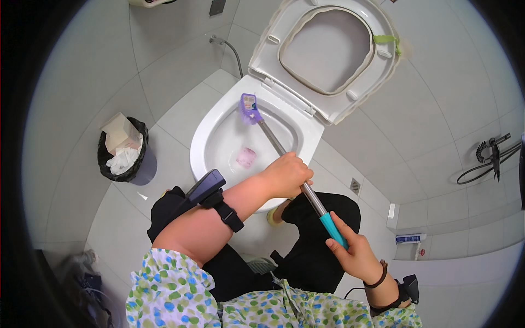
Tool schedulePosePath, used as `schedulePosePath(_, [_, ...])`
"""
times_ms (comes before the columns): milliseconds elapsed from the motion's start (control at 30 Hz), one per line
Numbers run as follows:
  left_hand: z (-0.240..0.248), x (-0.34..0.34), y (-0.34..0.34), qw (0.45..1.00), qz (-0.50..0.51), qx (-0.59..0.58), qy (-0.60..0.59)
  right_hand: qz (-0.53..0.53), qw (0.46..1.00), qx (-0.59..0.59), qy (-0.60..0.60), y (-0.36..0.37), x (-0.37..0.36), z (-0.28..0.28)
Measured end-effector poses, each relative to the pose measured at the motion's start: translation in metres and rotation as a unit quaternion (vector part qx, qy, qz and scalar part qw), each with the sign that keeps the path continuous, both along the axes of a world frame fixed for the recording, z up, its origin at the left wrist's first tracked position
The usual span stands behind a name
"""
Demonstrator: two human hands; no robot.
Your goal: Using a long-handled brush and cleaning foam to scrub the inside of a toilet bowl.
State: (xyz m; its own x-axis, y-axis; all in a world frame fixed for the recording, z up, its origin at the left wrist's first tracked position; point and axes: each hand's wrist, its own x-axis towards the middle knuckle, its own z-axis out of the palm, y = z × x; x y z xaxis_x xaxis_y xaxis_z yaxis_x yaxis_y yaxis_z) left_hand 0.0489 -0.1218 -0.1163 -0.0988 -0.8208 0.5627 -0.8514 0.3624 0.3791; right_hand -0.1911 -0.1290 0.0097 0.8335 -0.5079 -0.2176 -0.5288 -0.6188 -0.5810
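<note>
A long toilet brush (272, 136) slants across the view, with a purple head, a metal shaft and a turquoise grip. My left hand (291, 175) is wrapped round the middle of the shaft. Lower down, my right hand (355, 252) holds the turquoise grip (332, 228), its thumb and forefinger lying along it. The purple brush head (249, 108) is against the inner back left of the white toilet bowl (202, 143), just under the rim. Pinkish water (246, 157) shows at the bottom of the bowl. The toilet seat (333, 101) is raised, with a soft cover edge and a green strap.
On the left stands a bin (143, 169) with a black liner, a box and white tissue in it. A bent hose (235, 53) runs from the wall behind the toilet. At the right are a handheld sprayer (495, 156) with its hose and a floor drain (355, 186).
</note>
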Motion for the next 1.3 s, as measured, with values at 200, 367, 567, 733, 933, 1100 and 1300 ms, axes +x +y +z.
schedulePosePath(200, [0.002,-0.063,0.039,0.985,0.098,0.144,0.013,0.035,0.996,0.072,0.029,-0.032,-0.042,0.027])
schedulePosePath(367, [0.006,-0.082,0.056,0.989,0.043,0.139,0.027,0.059,0.992,0.085,0.075,-0.03,-0.061,0.038])
schedulePosePath(567, [0.033,-0.07,0.044,0.999,0.037,0.02,-0.014,-0.021,0.993,0.114,0.0,-0.027,-0.076,0.03])
schedulePosePath(733, [0.017,-0.038,0.028,0.993,0.117,0.025,0.004,0.046,0.997,0.049,-0.046,-0.039,-0.033,0.005])
schedulePosePath(933, [-0.009,0.016,-0.021,0.996,0.082,-0.033,-0.004,0.009,0.996,-0.069,-0.048,-0.013,0.018,-0.023])
schedulePosePath(1100, [-0.001,-0.009,-0.049,0.999,-0.008,-0.028,0.023,-0.04,0.992,-0.119,0.012,-0.009,0.003,-0.002])
schedulePosePath(1300, [0.011,-0.072,-0.035,0.988,-0.082,-0.087,0.093,-0.075,0.989,-0.104,0.074,0.005,-0.046,0.054])
